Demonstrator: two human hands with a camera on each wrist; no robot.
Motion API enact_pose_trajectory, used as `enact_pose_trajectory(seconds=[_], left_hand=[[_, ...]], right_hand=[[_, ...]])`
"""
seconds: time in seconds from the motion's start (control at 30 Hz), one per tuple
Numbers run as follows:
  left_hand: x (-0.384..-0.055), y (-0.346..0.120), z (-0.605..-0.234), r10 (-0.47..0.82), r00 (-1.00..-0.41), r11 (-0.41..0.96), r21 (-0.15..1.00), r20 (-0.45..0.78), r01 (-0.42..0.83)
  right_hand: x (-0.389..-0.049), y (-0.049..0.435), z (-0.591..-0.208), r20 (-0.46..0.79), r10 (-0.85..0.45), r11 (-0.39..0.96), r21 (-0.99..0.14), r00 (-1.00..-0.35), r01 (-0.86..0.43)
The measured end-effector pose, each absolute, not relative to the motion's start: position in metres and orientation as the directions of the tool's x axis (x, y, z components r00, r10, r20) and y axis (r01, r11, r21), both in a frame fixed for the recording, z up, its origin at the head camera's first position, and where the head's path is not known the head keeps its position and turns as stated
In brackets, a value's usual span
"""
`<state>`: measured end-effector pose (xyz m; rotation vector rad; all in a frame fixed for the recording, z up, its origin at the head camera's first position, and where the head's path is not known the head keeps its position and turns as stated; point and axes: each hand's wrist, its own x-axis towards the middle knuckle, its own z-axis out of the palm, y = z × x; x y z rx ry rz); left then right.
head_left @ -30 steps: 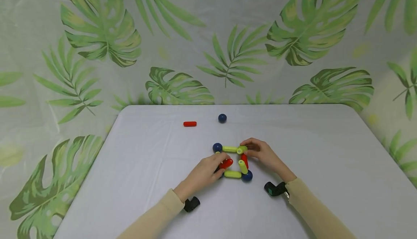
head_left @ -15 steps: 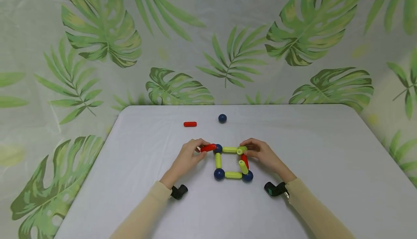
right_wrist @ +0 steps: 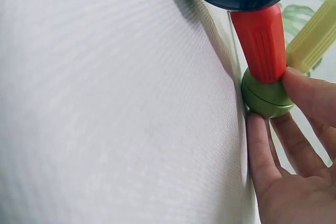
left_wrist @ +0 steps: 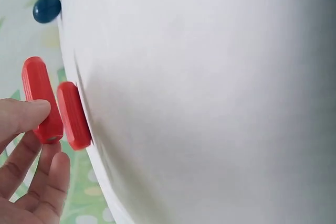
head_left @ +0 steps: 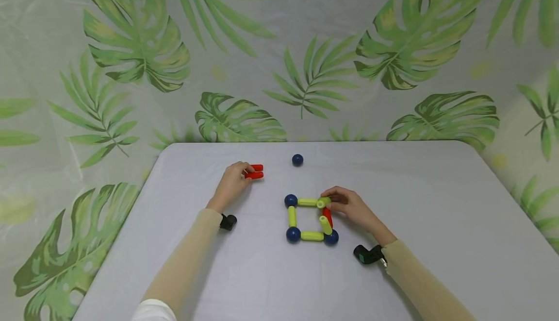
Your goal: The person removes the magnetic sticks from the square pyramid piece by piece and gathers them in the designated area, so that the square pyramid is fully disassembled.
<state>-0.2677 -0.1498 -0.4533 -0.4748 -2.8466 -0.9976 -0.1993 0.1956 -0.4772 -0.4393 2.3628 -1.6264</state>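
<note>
In the head view my left hand (head_left: 230, 184) is at the back left of the table. Its thumb and fingers pinch a red rod (left_wrist: 34, 80), beside a second red rod (left_wrist: 74, 116) lying on the table. My right hand (head_left: 353, 210) holds a green ball (right_wrist: 265, 98) at the far right corner of a square of rods and balls. A red rod (right_wrist: 262, 45) joins that ball to a blue ball (head_left: 331, 237) at the near right corner. Yellow-green rods (head_left: 308, 202) form the other sides. Another yellow-green rod (head_left: 325, 225) sticks up from the near right ball.
A loose blue ball (head_left: 297, 160) lies near the back edge of the white table (head_left: 406, 180). Two more blue balls (head_left: 293, 234) mark the square's left corners. Behind the table hangs a leaf-patterned cloth (head_left: 314, 20).
My left hand has carried the red rod from over the square, back and left to beside the loose red rod. My right hand has stayed at the green ball.
</note>
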Motion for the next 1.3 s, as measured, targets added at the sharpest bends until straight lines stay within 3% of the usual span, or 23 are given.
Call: enact_pose_trajectory(seconds=[0.37,0.77,0.9,1.03,1.13,1.3], left_hand=[[-0.291,-0.150,-0.456,0.256,-0.959,0.798,0.532,0.125,0.283],[-0.291,-0.149,-0.454,0.205,-0.965,0.805,0.533,0.166,0.263],[-0.280,-0.135,-0.444,0.287,-0.927,0.713,0.592,0.242,0.375],[-0.257,-0.108,-0.439,0.424,-0.854,0.517,0.694,0.300,0.500],[-0.237,-0.082,-0.441,0.505,-0.808,0.397,0.750,0.303,0.529],[-0.211,-0.043,-0.448,0.582,-0.769,0.321,0.794,0.264,0.516]], right_hand=[[-0.198,0.196,-0.475,-0.039,-0.373,0.330,-0.939,-0.927,-0.093],[-0.199,0.195,-0.475,-0.032,-0.369,0.335,-0.937,-0.929,-0.100],[-0.199,0.195,-0.476,-0.034,-0.370,0.334,-0.937,-0.928,-0.099],[-0.199,0.195,-0.476,-0.039,-0.370,0.334,-0.938,-0.928,-0.094],[-0.199,0.195,-0.476,-0.039,-0.371,0.326,-0.941,-0.928,-0.091],[-0.199,0.195,-0.473,-0.024,-0.387,0.299,-0.949,-0.922,-0.101]])
